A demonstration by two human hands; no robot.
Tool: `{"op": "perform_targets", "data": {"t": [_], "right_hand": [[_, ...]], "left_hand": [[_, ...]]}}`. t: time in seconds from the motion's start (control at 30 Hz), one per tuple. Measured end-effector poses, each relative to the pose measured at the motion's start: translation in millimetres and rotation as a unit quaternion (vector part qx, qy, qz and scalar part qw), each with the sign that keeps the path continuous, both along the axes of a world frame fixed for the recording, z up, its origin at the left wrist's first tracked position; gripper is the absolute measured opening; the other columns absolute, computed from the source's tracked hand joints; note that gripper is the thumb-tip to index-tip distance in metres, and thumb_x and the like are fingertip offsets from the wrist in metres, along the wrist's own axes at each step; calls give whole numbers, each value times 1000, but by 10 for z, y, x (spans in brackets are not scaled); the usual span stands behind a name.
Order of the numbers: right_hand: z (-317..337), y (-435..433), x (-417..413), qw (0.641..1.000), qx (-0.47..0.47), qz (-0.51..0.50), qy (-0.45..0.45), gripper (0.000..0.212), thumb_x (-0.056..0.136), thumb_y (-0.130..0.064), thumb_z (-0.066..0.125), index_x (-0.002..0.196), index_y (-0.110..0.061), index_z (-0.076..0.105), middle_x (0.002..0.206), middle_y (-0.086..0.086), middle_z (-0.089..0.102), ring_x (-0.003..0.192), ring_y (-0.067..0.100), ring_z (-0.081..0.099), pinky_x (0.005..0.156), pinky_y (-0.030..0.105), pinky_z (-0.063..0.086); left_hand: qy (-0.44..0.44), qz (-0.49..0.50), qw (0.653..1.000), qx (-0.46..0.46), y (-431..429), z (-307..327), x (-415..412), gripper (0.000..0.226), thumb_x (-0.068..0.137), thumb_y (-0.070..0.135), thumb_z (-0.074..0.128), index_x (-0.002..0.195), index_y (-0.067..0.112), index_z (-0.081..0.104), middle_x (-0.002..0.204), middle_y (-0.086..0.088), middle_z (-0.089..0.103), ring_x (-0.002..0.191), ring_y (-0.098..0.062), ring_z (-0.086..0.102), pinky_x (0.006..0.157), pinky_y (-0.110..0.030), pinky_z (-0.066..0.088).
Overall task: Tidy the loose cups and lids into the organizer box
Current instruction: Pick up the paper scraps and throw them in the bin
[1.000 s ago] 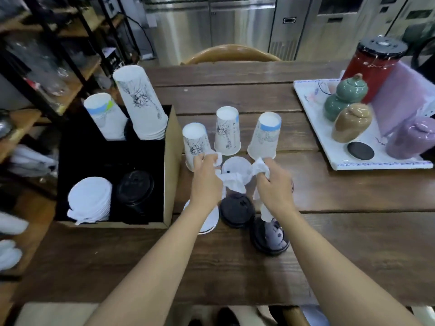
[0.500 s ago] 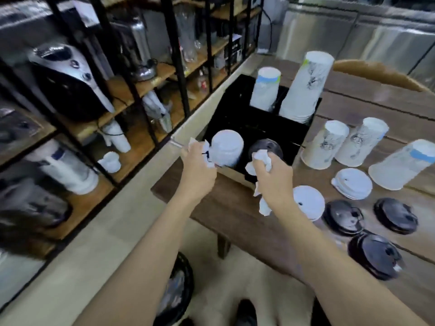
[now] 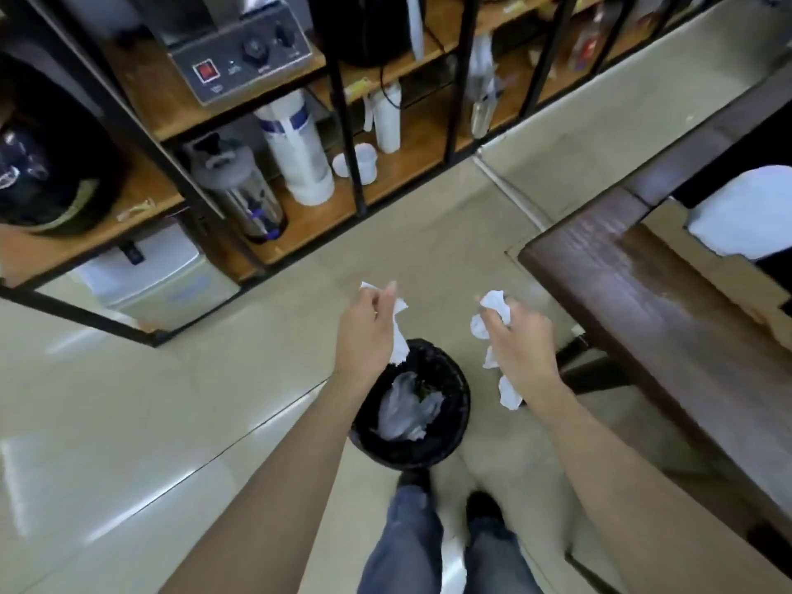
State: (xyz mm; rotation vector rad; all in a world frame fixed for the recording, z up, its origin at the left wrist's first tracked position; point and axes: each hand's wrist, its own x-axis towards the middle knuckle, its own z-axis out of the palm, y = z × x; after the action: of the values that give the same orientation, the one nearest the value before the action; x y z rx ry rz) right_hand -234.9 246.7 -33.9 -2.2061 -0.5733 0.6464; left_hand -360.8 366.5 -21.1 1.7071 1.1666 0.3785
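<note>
You're off the sorting for now: your left hand (image 3: 368, 325) and right hand (image 3: 520, 345) each pinch crumpled tissue (image 3: 493, 317) above the black bin (image 3: 445, 426) at 6 o'clock. Half a second ago the organizer box, cups and lids filled your view; now only the table corner (image 3: 608, 272) shows at 3 o'clock, so the cups and lids remain unsorted, I judge.

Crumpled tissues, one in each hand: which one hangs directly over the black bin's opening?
The tissue in the left hand, tissue; the right hand's tissue hangs beside the black bin.
</note>
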Motion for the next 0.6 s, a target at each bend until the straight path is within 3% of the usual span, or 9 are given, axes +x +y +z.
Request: {"op": "perform_targets", "data": {"t": [0.07, 0.13, 0.2, 0.27, 0.33, 0.4, 0.5, 0.6], "right_hand": [[-289, 111, -131, 999, -39, 24, 12, 36, 89, -47, 46, 72, -15, 48, 58, 3, 55, 70, 29, 60, 66, 39, 42], [-604, 183, -206, 996, -83, 42, 6, 42, 90, -51, 44, 88, -10, 50, 71, 3, 55, 77, 27, 54, 68, 38, 40], [-980, 228, -256, 991, -120, 61, 29, 52, 88, -58, 40, 101, -8, 48, 86, 7, 59, 83, 28, 54, 76, 42, 45], [-1421, 247, -288, 984, -136, 82, 77, 44, 87, -59, 36, 101, -18, 44, 94, 7, 60, 88, 29, 57, 82, 47, 48], [-1883, 267, -314, 977, -139, 88, 132, 26, 86, -49, 38, 101, -28, 41, 99, 4, 57, 93, 29, 58, 83, 49, 49], [-2392, 294, -330, 973, -129, 122, 145, 24, 90, -26, 39, 114, -20, 41, 104, 5, 53, 99, 28, 54, 84, 40, 45], [-3176, 327, -379, 967, -129, 161, 147, 31, 90, -5, 38, 120, -9, 40, 105, 8, 44, 99, 25, 47, 84, 34, 38], [-3991, 342, -468, 966, -128, 171, 149, 22, 88, -2, 42, 105, -15, 45, 95, 4, 41, 87, 17, 45, 77, 33, 40]], "left_hand": [[37, 10, 999, -34, 66, -331, -174, 22, 90, 26, 57, 79, 11, 46, 77, 9, 50, 71, -15, 53, 66, -24, 34], [71, 8, 995, -74, 78, -666, -317, 28, 80, 4, 62, 78, 15, 36, 91, -1, 41, 76, -22, 48, 65, -25, 35], [97, -16, 990, -104, 50, -1006, -425, 34, 76, -12, 54, 92, 12, 34, 105, -4, 28, 85, -17, 38, 60, -22, 34], [144, -43, 981, -125, 10, -1410, -492, 36, 81, -12, 47, 113, 1, 36, 115, -10, 27, 97, -17, 35, 72, -16, 37], [200, -45, 970, -132, -1, -1886, -515, 45, 84, -10, 44, 127, -3, 33, 130, -20, 31, 113, -28, 42, 87, -24, 38], [233, -75, 960, -137, 1, -2420, -511, 49, 87, -5, 45, 134, 0, 32, 139, -19, 33, 122, -33, 43, 96, -32, 39], [255, -138, 949, -120, -47, -3270, -480, 43, 92, 6, 48, 133, 6, 34, 134, -15, 42, 112, -33, 51, 91, -39, 43], [319, -159, 930, -90, -137, -4052, -467, 46, 93, 12, 47, 137, 9, 32, 132, -14, 45, 115, -32, 51, 90, -39, 44]]}}
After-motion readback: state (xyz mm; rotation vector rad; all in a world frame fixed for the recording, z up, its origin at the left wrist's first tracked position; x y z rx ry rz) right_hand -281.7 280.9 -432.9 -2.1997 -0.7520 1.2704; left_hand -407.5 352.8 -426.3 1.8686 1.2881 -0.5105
